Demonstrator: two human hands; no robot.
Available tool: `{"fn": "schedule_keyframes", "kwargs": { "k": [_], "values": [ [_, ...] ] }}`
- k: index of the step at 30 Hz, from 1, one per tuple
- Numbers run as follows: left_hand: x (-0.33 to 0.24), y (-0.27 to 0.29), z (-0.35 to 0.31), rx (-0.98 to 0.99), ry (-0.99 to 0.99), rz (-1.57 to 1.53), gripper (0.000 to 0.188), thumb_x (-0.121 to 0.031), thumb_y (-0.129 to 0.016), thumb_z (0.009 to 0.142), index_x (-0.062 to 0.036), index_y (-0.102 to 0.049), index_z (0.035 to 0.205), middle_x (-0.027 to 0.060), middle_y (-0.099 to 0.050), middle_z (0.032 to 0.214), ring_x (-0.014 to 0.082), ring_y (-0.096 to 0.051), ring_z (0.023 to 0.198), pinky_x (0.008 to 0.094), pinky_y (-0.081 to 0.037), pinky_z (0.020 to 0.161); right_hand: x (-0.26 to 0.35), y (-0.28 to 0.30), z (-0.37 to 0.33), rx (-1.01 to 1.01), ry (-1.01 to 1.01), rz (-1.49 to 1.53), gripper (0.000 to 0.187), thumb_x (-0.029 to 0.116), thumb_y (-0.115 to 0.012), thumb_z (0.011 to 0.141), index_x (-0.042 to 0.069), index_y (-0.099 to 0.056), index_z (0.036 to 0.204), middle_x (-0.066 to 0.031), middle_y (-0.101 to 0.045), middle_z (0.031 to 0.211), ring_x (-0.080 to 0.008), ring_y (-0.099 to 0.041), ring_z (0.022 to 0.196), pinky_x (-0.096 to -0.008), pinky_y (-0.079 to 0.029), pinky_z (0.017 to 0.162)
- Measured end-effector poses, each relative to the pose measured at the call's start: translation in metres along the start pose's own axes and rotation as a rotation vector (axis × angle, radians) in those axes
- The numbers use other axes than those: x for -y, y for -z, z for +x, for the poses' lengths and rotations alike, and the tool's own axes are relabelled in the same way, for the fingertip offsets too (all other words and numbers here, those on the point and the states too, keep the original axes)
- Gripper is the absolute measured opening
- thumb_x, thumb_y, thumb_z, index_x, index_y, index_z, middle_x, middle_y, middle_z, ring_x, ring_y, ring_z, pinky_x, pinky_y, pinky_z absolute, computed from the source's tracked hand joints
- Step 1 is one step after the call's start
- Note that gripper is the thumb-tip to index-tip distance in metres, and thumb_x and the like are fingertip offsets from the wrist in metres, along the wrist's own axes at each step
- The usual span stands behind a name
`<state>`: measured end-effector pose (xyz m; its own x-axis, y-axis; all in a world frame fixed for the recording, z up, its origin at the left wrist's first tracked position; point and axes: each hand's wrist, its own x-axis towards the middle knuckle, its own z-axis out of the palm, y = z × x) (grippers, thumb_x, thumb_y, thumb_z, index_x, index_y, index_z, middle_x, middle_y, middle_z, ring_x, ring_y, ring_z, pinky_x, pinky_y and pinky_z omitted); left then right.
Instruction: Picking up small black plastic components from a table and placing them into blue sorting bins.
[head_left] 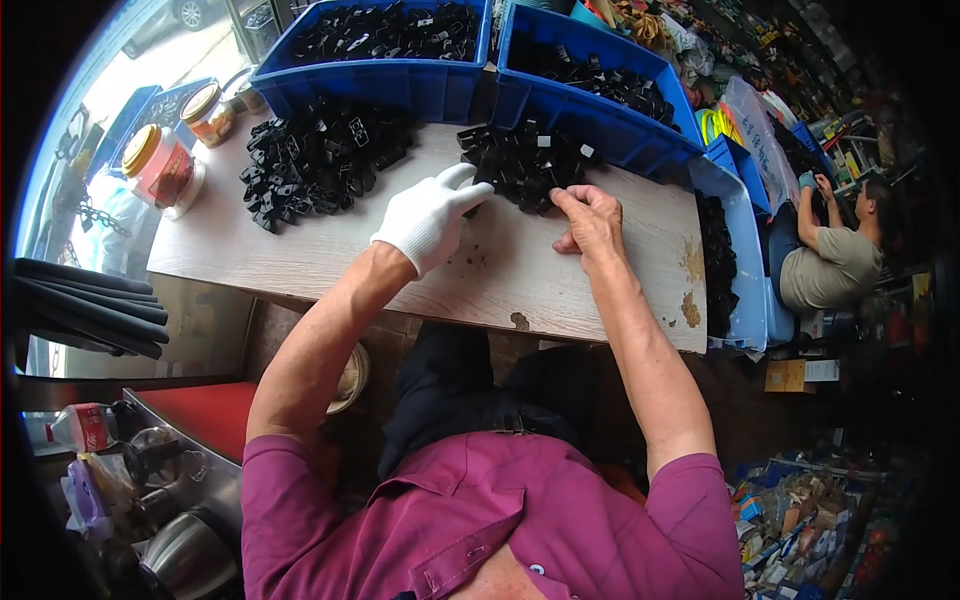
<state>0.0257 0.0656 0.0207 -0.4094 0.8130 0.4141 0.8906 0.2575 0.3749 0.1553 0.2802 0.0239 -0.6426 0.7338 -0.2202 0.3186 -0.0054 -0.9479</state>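
Observation:
My left hand [430, 222], in a white glove, is at the left edge of a pile of small black parts [525, 165]. Its fingers are bent together, and a bit of something dark shows beneath them, too small to name. My bare right hand [597, 222] reaches the pile's right front edge. Thumb and forefinger pinch there against a small black part, whose shape the fingertips partly cover. A larger heap of similar black parts [310, 160] lies on the left of the wood-grain table [380, 262].
Two blue bins [375, 88] [600, 125] of black parts border the table's far side; a lighter blue bin [750, 290] adjoins its right end. Lidded jars [160, 165] [207, 115] stand at the left corner. A metal kettle [190, 555] sits lower left. Another person [830, 255] sits at far right.

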Motion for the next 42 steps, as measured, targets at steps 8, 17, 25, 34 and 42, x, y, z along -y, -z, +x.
{"fn": "schedule_keyframes", "kwargs": {
  "k": [8, 17, 25, 34, 42],
  "values": [
    [0.003, -0.010, 0.002, 0.084, -0.166, 0.200, 0.040, -0.002, -0.065, 0.080, -0.0138, -0.070, 0.118, 0.0094, -0.064, 0.121, 0.0328, -0.066, 0.095, 0.0418, -0.062, 0.075, 0.000, 0.019, -0.011, -0.001, -0.070, 0.061, 0.034, 0.030, -0.078, 0.091, 0.002, -0.068, 0.107, 0.0018, -0.048, 0.051, -0.0118, -0.052, 0.039, -0.0365, -0.059, 0.047],
    [-0.001, -0.012, -0.022, -0.071, -0.173, 0.169, 0.036, -0.004, -0.066, 0.081, -0.0105, -0.062, 0.116, 0.0110, -0.070, 0.096, 0.0352, -0.065, 0.089, 0.0425, -0.057, 0.076, -0.002, 0.048, -0.031, 0.070, -0.222, -0.012, 0.032, 0.025, -0.079, 0.089, 0.002, -0.067, 0.107, -0.0009, -0.055, 0.062, -0.0112, -0.051, 0.040, -0.0339, -0.057, 0.045],
    [-0.013, -0.008, -0.031, -0.304, 0.051, -0.179, 0.031, -0.005, -0.068, 0.090, -0.0050, -0.067, 0.121, 0.0170, -0.073, 0.105, 0.0363, -0.070, 0.094, 0.0413, -0.057, 0.083, -0.001, 0.042, -0.038, 0.052, -0.097, -0.137, 0.036, 0.015, -0.083, 0.083, 0.000, -0.066, 0.111, -0.0071, -0.068, 0.079, -0.0099, -0.052, 0.042, -0.0295, -0.051, 0.041],
    [-0.046, -0.008, 0.015, -0.234, -0.126, -0.228, 0.025, -0.008, -0.066, 0.091, -0.0079, -0.071, 0.115, 0.0117, -0.075, 0.103, 0.0336, -0.070, 0.093, 0.0405, -0.058, 0.082, -0.007, 0.047, -0.041, 0.151, -0.046, -0.230, 0.035, 0.015, -0.083, 0.082, 0.002, -0.068, 0.111, -0.0013, -0.061, 0.064, -0.0085, -0.047, 0.041, -0.0281, -0.046, 0.042],
    [-0.056, -0.042, 0.049, 0.162, -0.305, -0.027, 0.031, -0.011, -0.065, 0.086, -0.0155, -0.075, 0.115, 0.0045, -0.075, 0.104, 0.0297, -0.069, 0.093, 0.0386, -0.059, 0.081, -0.013, 0.049, -0.042, 0.231, -0.007, -0.205, 0.033, 0.016, -0.085, 0.081, 0.002, -0.071, 0.109, 0.0021, -0.056, 0.058, -0.0081, -0.047, 0.043, -0.0270, -0.044, 0.043]
  ]
}}
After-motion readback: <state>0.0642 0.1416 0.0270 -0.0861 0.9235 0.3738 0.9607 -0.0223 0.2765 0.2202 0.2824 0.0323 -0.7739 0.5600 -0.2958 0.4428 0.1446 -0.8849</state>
